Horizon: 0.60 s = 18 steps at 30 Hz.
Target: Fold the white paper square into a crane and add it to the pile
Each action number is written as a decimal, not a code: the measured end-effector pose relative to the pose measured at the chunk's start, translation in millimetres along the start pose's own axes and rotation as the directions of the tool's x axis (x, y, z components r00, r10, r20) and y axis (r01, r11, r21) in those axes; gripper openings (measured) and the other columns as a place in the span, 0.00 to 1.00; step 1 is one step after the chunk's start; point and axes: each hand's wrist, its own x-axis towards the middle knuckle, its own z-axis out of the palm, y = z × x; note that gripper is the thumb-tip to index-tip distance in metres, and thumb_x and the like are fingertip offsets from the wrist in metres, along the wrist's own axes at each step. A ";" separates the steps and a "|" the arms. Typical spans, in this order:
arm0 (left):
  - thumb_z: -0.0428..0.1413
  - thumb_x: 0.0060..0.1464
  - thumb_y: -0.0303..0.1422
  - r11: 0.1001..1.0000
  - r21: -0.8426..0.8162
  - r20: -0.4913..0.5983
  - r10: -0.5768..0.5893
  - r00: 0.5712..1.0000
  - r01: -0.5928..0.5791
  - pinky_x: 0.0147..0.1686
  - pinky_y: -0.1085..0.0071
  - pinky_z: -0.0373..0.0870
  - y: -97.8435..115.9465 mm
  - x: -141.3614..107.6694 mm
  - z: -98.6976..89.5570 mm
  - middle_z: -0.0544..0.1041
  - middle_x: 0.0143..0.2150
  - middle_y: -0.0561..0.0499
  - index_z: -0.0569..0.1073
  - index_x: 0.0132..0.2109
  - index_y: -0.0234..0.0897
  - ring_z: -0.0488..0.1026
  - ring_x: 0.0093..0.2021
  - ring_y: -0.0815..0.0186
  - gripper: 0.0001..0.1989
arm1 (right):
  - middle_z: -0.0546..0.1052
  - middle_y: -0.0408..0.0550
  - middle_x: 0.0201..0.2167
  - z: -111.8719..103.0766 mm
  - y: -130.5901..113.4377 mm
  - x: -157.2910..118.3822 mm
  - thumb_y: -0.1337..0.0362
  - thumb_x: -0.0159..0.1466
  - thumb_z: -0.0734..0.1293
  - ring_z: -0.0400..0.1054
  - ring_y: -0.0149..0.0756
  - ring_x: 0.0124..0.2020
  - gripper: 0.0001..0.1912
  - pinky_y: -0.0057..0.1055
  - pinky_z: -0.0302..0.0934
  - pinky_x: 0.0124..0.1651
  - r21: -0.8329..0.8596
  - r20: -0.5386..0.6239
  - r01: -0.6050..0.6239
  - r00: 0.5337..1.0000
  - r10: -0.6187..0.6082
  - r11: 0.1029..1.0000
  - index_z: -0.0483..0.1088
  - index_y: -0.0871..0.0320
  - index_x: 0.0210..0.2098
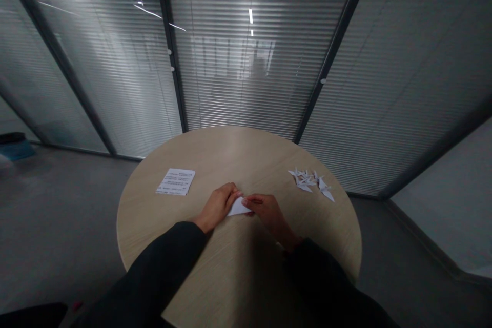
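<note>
White paper (237,208) is pinched between the near-closed left hand (217,206) and right hand (268,215) on the round pale-wood counter (238,148). Several folded white paper cranes (310,183) lie finished at right

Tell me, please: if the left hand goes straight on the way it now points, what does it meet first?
Probably the right hand, whose fingers are directly ahead, close above the folded white paper. The depth is hard to judge from this view.
</note>
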 end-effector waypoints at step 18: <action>0.43 0.64 0.42 0.970 0.243 0.000 0.005 1.000 -0.005 0.37 0.69 0.65 -13.6 1.7 -9.6 0.75 0.33 0.48 0.74 0.43 0.39 0.72 0.35 0.62 0.18 | 0.79 0.46 0.23 -13.5 -1.0 1.7 0.51 0.48 0.73 0.71 0.33 0.25 0.17 0.30 0.65 0.33 0.071 0.140 -0.053 0.989 0.042 0.996 0.76 0.60 0.26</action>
